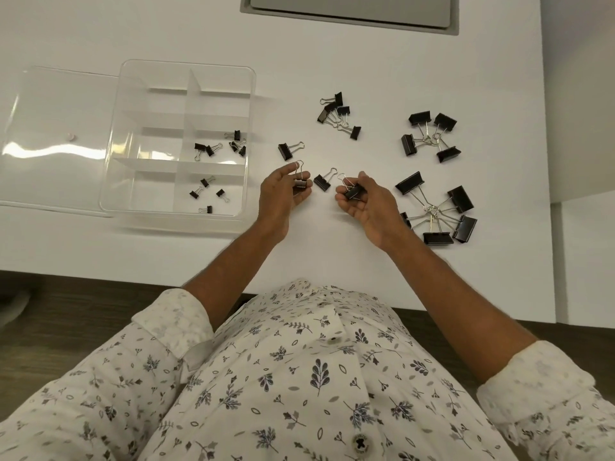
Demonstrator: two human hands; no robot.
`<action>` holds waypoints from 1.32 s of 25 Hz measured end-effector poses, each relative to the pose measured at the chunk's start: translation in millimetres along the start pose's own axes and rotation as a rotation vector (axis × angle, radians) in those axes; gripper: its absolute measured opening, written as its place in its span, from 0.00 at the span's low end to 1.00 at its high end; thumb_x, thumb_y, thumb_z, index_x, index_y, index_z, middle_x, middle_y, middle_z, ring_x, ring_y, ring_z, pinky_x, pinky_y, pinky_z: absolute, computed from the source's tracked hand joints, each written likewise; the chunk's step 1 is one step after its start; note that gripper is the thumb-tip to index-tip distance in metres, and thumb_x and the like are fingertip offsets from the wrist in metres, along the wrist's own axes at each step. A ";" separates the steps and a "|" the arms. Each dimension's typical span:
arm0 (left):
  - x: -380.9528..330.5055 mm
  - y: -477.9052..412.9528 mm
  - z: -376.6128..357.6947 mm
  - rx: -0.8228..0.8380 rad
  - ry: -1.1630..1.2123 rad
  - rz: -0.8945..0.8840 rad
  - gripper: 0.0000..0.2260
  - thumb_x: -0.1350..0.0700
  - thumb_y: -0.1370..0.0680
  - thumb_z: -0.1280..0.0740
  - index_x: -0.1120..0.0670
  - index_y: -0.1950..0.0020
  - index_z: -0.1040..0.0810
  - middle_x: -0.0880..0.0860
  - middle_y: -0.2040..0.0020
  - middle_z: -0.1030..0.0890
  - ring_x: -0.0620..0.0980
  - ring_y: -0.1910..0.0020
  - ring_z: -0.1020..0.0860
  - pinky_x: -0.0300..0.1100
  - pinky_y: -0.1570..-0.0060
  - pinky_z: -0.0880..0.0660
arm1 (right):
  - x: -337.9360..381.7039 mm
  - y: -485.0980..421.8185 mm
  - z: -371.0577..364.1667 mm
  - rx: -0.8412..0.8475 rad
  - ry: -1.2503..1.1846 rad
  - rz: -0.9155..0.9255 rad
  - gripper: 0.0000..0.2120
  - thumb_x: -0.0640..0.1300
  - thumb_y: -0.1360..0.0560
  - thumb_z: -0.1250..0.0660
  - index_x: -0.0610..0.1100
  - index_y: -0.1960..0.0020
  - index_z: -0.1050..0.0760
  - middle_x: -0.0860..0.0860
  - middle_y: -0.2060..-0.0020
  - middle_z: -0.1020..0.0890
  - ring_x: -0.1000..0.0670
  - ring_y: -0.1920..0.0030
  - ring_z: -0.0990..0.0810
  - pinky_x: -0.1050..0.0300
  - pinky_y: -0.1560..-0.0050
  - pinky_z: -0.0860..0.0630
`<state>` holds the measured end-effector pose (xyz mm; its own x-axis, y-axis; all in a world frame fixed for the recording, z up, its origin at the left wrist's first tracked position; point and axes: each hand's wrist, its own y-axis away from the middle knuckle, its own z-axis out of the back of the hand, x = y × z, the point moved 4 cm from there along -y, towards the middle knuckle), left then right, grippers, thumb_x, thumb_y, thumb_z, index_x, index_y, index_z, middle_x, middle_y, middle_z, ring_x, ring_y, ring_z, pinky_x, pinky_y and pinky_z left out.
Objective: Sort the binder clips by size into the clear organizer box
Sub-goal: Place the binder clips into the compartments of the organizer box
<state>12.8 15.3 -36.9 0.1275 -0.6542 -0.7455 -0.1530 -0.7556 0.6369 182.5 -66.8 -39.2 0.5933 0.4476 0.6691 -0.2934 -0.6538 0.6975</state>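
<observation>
Here, well left of both hands, the clear organizer box (178,141) sits open on the white worktop (332,254), tiny binder clips (219,146) in two right-side compartments. The left hand (283,194) pinches one medium clip (300,183) in its fingertips. Between the hands lies another clip (322,182). The right hand (366,202) curls around a third clip (353,192). Right of it lie large clips (436,207).
</observation>
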 end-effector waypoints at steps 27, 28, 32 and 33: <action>-173.1 -77.9 86.8 -0.094 -0.903 -0.499 0.12 0.55 0.16 0.42 0.51 0.40 0.20 0.50 0.39 0.19 0.52 0.33 0.27 0.48 0.30 0.36 | 56.0 -42.7 -207.0 0.174 0.862 0.473 0.26 0.32 0.21 0.45 0.42 0.24 0.32 0.48 0.26 0.28 0.51 0.25 0.31 0.58 0.34 0.28; -167.3 -81.3 93.6 -0.088 -1.045 -0.559 0.15 0.56 0.15 0.42 0.56 0.31 0.23 0.54 0.29 0.24 0.54 0.24 0.33 0.51 0.23 0.43 | 50.9 -42.2 -204.9 0.144 0.933 0.541 0.26 0.31 0.22 0.45 0.41 0.25 0.30 0.47 0.26 0.27 0.49 0.25 0.30 0.58 0.33 0.28; -147.2 -93.8 112.3 0.070 -1.282 -0.667 0.20 0.57 0.15 0.41 0.65 0.25 0.32 0.63 0.20 0.37 0.62 0.18 0.47 0.55 0.20 0.50 | 29.2 -36.8 -201.0 0.043 1.056 0.629 0.24 0.31 0.21 0.43 0.37 0.26 0.30 0.43 0.27 0.27 0.46 0.26 0.28 0.56 0.25 0.34; -146.7 -95.3 114.0 0.089 -1.297 -0.691 0.20 0.57 0.15 0.42 0.66 0.26 0.32 0.63 0.20 0.37 0.62 0.18 0.48 0.55 0.20 0.50 | 25.0 -34.1 -201.4 0.031 1.068 0.625 0.23 0.31 0.20 0.43 0.36 0.25 0.31 0.42 0.26 0.27 0.46 0.26 0.29 0.54 0.24 0.34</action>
<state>-103.0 187.1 -10.7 -0.7425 0.3506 -0.5708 -0.4929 -0.8630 0.1111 56.4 89.7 5.4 -0.5549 0.3175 0.7690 -0.2801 -0.9416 0.1867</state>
